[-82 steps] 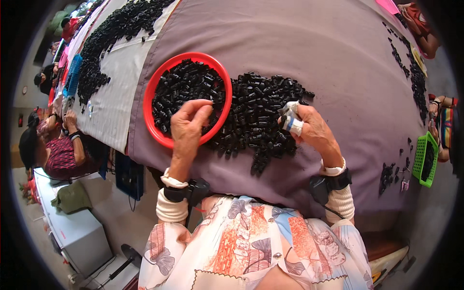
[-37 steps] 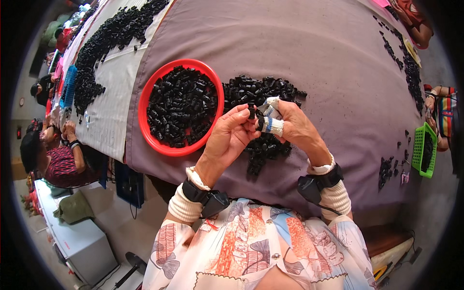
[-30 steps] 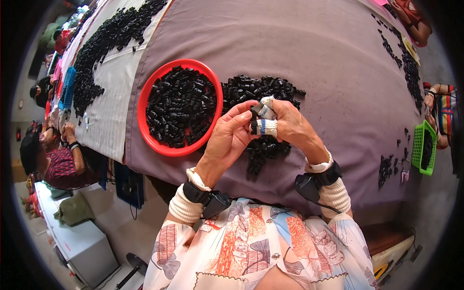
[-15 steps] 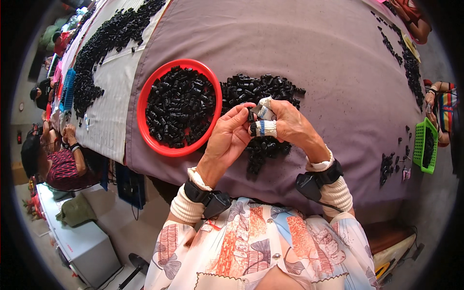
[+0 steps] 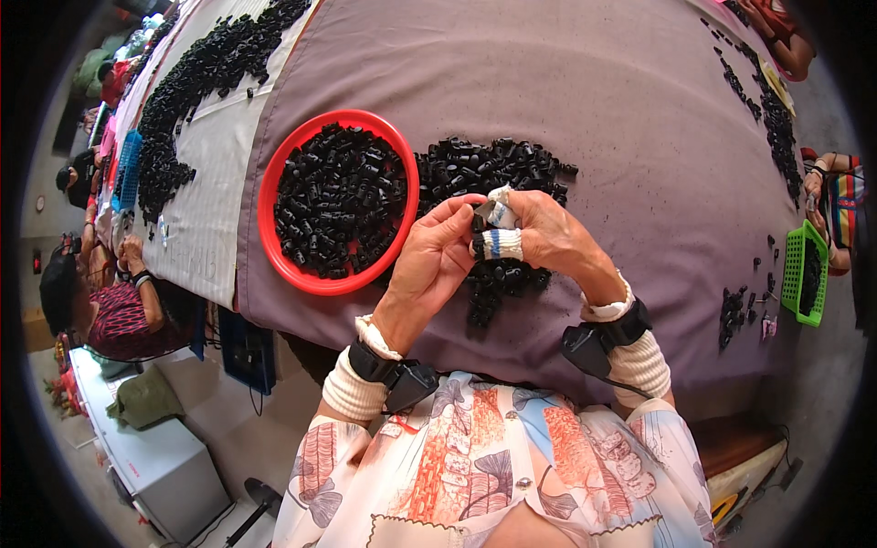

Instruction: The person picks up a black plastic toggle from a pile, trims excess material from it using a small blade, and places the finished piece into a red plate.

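My left hand (image 5: 431, 254) is closed, with thumb and forefinger pinched on a small black plastic part (image 5: 477, 222), mostly hidden by the fingers. Against it, from the other side, comes my right hand (image 5: 548, 233), its fingers curled in. Whitish cloth finger covers (image 5: 501, 245) with blue stripes wrap two of its digits. A small greyish piece shows at those fingertips, too little of it to name. Under and beyond both hands lies a heap of similar black parts (image 5: 498, 164). To their left stands a round red basin (image 5: 271, 233) filled with such parts.
A mauve cloth (image 5: 658, 183) covers the table. More black parts (image 5: 164, 137) spread over a pale cloth at the far left. A green basket (image 5: 793, 292) stands at the right edge by a person's hand (image 5: 813, 187). Another person (image 5: 119, 315) sits at the left.
Both hands keep almost the same place and grip. The fingertips have shifted slightly, and less of the small black part shows between them.
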The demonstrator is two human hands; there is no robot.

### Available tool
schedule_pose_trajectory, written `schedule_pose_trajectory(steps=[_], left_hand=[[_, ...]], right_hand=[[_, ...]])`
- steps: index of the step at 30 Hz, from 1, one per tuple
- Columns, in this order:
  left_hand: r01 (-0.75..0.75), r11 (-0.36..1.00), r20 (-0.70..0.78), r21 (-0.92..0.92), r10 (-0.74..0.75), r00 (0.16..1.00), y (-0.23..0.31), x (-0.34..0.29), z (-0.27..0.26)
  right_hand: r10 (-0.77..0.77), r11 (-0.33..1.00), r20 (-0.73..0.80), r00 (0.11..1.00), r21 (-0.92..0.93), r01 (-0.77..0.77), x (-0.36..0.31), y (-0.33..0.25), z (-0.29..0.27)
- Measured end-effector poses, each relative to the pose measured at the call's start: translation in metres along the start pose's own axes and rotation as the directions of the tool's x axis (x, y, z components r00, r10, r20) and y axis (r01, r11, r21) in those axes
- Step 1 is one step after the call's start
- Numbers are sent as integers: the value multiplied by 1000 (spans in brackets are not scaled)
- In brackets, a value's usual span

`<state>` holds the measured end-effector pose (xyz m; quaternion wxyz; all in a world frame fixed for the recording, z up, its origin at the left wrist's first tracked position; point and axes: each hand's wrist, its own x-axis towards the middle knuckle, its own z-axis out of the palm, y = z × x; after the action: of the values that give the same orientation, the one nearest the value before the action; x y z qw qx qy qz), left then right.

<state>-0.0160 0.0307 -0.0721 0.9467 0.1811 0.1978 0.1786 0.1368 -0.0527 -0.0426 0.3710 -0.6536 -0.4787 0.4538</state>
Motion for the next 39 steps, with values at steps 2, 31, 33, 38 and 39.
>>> schedule_pose_trajectory(steps=[2, 31, 33, 38, 39], left_hand=[[-4, 1000, -1, 10, 4, 1000, -1, 0, 1], [10, 1000, 16, -11, -9, 1000, -5, 0, 0], [21, 1000, 23, -15, -21, 1000, -6, 1, -5], [28, 999, 2, -23, -28, 1000, -8, 0, -1], [35, 998, 19, -51, -34, 999, -8, 0, -4]], right_hand=[[-35, 999, -13, 999, -6, 35, 0, 1, 1], [-152, 985, -27, 988, -83, 149, -2, 9, 2], [-178, 974, -12, 984, -141, 175, -4, 9, 0], [-151, 989, -18, 988, -7, 151, -8, 17, 1], [-142, 989, -30, 989, 31, 143, -8, 17, 1]])
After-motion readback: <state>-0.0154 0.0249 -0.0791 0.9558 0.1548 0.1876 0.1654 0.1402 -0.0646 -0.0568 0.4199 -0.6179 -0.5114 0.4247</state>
